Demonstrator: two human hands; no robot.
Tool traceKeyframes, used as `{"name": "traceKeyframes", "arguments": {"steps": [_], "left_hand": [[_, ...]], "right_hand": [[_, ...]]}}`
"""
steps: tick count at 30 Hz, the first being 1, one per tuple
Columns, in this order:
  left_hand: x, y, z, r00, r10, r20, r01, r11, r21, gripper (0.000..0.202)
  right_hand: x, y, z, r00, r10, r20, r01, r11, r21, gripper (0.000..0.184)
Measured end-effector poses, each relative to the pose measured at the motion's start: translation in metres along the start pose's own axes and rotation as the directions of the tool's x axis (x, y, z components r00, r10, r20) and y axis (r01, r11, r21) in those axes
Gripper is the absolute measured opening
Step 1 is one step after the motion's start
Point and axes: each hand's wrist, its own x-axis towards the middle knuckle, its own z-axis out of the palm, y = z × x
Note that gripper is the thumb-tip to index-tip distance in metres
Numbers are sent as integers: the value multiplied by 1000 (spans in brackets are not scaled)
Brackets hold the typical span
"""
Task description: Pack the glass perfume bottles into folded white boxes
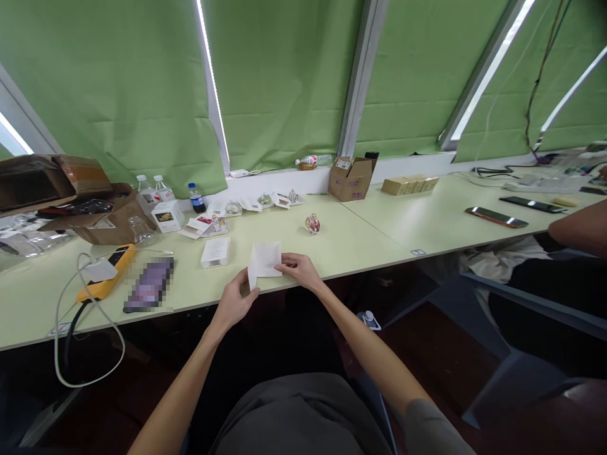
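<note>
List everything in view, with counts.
green blinds: several, green, behind table
table: 1, pale green, under everything
glass bottle: 1, clear with red, right of paper
barcoded box: 1, white, left of paper
cardboard box: 1, brown, far edge
plastic bottles: 3, clear or blue, far left
phones: 2, dark, right side
yellow device: 1, yellow, front left
co-worker's forearm: 1, far right
white paper sheet: 1, white, between hands
left hand: 1, holding paper
right hand: 1, holding paper
</note>
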Motion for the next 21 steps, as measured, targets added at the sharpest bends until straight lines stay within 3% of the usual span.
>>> {"name": "traceKeyframes", "arguments": {"steps": [7, 12, 21], "left_hand": [[-3, 1, 0, 999, 27, 22, -29, 995, 100, 66], [-4, 2, 4, 999, 37, -6, -36, 985, 168, 64], [-1, 0, 0, 999, 29, -37, -27, 998, 54, 32]], "right_hand": [[0, -1, 1, 1000, -8, 15, 9, 1000, -28, 44], [-1, -3, 1, 999, -35, 35, 36, 998, -47, 41], [-2, -5, 3, 996, -43, 84, 49, 997, -65, 41]]}}
